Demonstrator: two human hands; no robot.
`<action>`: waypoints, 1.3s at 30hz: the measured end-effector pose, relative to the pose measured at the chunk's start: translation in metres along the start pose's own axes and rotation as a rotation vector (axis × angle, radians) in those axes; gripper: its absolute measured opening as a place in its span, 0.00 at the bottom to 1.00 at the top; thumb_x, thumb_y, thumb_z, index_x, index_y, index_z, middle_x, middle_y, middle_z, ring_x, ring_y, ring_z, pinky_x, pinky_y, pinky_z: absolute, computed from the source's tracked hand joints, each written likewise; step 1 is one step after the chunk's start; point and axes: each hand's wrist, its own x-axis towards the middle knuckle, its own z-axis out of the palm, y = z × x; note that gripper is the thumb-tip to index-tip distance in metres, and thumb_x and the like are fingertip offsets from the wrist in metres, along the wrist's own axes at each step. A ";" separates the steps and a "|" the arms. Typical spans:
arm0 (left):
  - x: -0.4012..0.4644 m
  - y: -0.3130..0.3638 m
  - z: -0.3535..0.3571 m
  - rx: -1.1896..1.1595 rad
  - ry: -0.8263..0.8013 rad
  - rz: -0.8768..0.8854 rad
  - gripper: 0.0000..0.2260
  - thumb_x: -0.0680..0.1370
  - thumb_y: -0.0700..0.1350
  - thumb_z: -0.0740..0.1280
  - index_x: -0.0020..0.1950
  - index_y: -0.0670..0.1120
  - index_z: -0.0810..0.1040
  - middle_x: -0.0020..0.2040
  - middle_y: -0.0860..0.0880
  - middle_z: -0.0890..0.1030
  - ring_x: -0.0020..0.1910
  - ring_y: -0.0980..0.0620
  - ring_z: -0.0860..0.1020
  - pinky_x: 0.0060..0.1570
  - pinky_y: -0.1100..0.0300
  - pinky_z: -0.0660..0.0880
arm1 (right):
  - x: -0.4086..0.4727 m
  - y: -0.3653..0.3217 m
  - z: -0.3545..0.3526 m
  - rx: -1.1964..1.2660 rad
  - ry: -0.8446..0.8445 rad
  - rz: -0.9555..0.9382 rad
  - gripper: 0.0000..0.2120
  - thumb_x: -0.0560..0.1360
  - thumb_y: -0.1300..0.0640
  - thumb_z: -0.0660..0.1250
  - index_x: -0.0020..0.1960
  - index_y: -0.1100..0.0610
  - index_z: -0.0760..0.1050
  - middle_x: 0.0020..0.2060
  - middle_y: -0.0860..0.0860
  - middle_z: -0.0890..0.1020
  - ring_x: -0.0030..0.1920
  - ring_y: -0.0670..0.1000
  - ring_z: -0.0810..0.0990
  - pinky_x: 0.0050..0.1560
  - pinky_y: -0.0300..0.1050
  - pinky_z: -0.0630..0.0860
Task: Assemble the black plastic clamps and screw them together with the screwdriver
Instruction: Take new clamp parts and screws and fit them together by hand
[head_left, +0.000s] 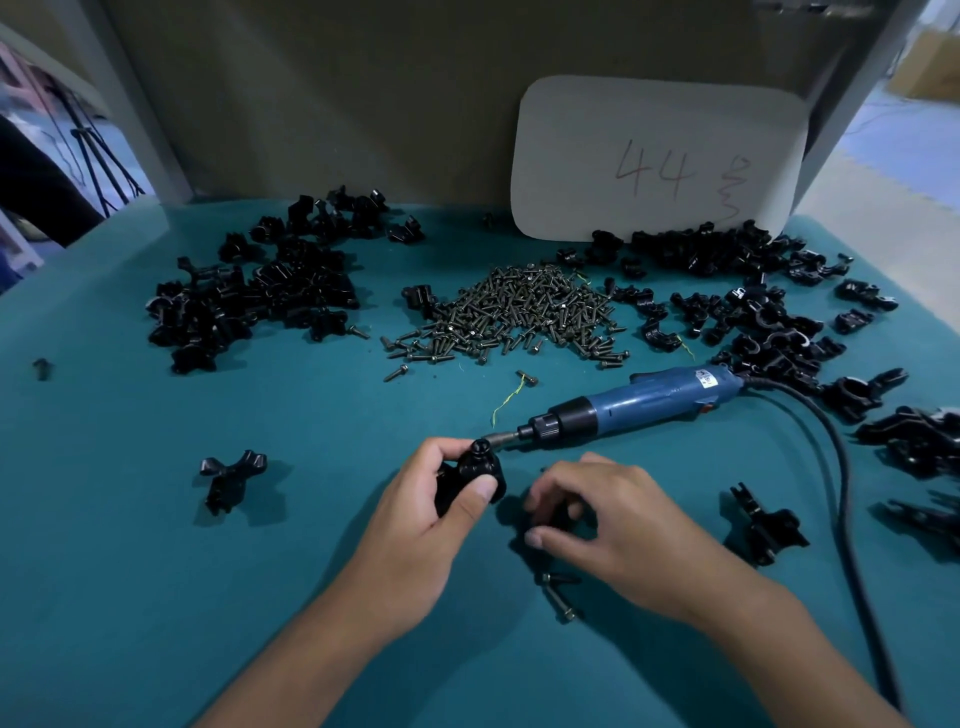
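Two bare hands at a teal felt-like counter (156, 571), assembling black plastic clamps.

Left hand (415, 519): fingers (480, 491) curled round a glossy, knobbly clamp assembly (470, 475), held off the cloth. Right hand (608, 514): thumb and forefinger pinching a small dark part, mostly hidden. Two loose dark metal screws (558, 597) just below it. Blue cylindrical electric screwdriver (639, 402), corded, lying beyond, its bit near the held clamp. Farther back: central screw heap (519, 317), clamp-half piles left (249, 296) and right (748, 306), rounded white card (654, 161).
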 end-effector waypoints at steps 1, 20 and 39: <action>0.000 0.000 0.000 -0.021 -0.016 0.004 0.17 0.75 0.62 0.65 0.58 0.55 0.75 0.51 0.58 0.82 0.52 0.55 0.80 0.57 0.53 0.76 | 0.000 -0.001 -0.001 -0.014 0.052 -0.024 0.11 0.74 0.38 0.69 0.53 0.41 0.75 0.47 0.37 0.78 0.52 0.42 0.76 0.49 0.33 0.72; 0.001 0.008 0.000 -0.426 -0.071 0.003 0.12 0.75 0.43 0.70 0.59 0.48 0.81 0.57 0.47 0.85 0.56 0.52 0.82 0.58 0.62 0.76 | 0.003 -0.023 0.015 0.532 0.257 0.031 0.12 0.73 0.44 0.74 0.54 0.42 0.77 0.49 0.43 0.84 0.53 0.49 0.83 0.54 0.40 0.78; -0.001 0.012 0.005 -0.358 -0.045 0.028 0.14 0.74 0.44 0.71 0.60 0.47 0.79 0.52 0.52 0.86 0.53 0.56 0.82 0.56 0.64 0.77 | 0.005 -0.026 0.017 0.614 0.285 -0.017 0.11 0.74 0.42 0.75 0.54 0.40 0.78 0.52 0.44 0.86 0.53 0.50 0.86 0.54 0.48 0.83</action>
